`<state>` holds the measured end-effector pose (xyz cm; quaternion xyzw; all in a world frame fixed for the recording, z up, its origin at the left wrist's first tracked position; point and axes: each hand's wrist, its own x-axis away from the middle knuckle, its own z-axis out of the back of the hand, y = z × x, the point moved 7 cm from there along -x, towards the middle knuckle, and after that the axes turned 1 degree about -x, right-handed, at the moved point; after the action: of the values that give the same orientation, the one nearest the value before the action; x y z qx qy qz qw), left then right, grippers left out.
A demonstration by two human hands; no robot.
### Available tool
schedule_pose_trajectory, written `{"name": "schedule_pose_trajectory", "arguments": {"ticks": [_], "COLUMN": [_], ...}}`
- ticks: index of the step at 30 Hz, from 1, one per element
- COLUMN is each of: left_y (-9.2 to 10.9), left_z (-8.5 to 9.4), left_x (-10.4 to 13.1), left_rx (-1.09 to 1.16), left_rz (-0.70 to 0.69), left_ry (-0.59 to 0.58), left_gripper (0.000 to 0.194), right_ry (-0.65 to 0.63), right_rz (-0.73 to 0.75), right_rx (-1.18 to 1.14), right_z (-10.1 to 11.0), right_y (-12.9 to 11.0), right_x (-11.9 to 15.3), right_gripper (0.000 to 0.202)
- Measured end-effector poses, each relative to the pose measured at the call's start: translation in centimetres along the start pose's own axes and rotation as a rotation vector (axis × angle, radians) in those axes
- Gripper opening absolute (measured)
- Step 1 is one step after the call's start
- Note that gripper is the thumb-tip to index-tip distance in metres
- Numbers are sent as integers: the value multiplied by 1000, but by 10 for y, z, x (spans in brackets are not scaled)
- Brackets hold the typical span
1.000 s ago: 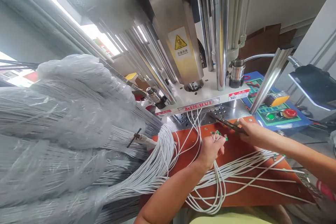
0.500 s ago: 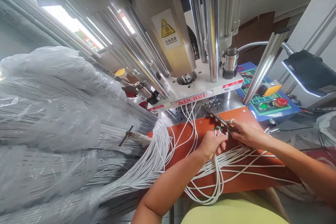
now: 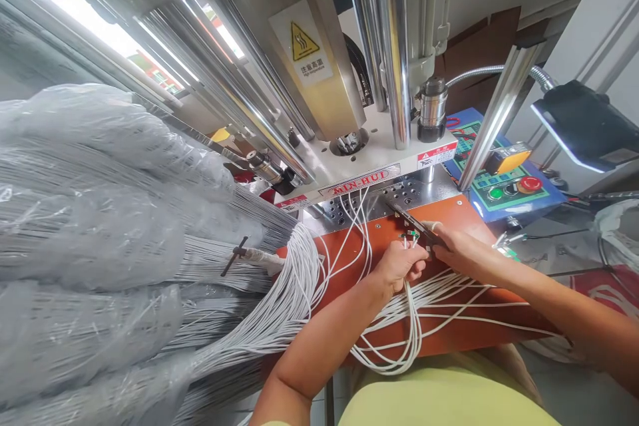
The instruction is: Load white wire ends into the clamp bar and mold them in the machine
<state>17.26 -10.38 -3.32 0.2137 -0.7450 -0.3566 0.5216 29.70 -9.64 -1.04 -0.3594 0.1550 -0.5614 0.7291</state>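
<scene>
My left hand [image 3: 403, 263] is closed in a pinch on several white cables [image 3: 412, 319], which loop down below it. Small green circuit boards [image 3: 412, 233] at the cable ends stick out above its fingers. Beside it, my right hand [image 3: 458, 249] is closed around the near end of a long dark metal bar [image 3: 410, 219]. The bar slants up and left towards the steel plate [image 3: 430, 193] of the press. Small pale pieces show along its edge, too small to name. Both hands are over the orange-brown work surface [image 3: 344, 254], with the fingertips of my right hand partly hidden.
A press head with a high-temperature label [image 3: 302, 43] hangs above the plate. Thick bundles of white cable [image 3: 299, 273] run in from plastic-wrapped bundles [image 3: 90, 226] at left. A blue control box [image 3: 514, 193] and a lamp [image 3: 589, 123] stand at right. More cable ends [image 3: 506, 249] lie near my right forearm.
The whole view has shifted slightly. The small green boards in my left hand sit at a slightly different angle beside the bar. Both hands keep their holds.
</scene>
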Motion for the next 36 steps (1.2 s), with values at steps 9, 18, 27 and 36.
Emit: {"name": "schedule_pose_trajectory", "arguments": {"ticks": [9, 18, 27, 36], "left_y": [2, 0, 3, 4], "left_z": [-1, 0, -1, 3], "left_x": [-1, -5, -4, -5], "left_rx": [18, -27, -3, -177], "left_rz": [-20, -14, -34, -102], "left_ry": [-48, -65, -39, -86], "left_gripper": [21, 26, 28, 19], "right_ry": [-28, -15, -14, -130], "right_rz": [11, -23, -5, 17], "right_rx": [-25, 24, 9, -115], "right_z": [-1, 3, -2, -4], "right_y": [-3, -7, -12, -16], "right_x": [0, 3, 4, 9], "right_gripper": [21, 33, 20, 24]}}
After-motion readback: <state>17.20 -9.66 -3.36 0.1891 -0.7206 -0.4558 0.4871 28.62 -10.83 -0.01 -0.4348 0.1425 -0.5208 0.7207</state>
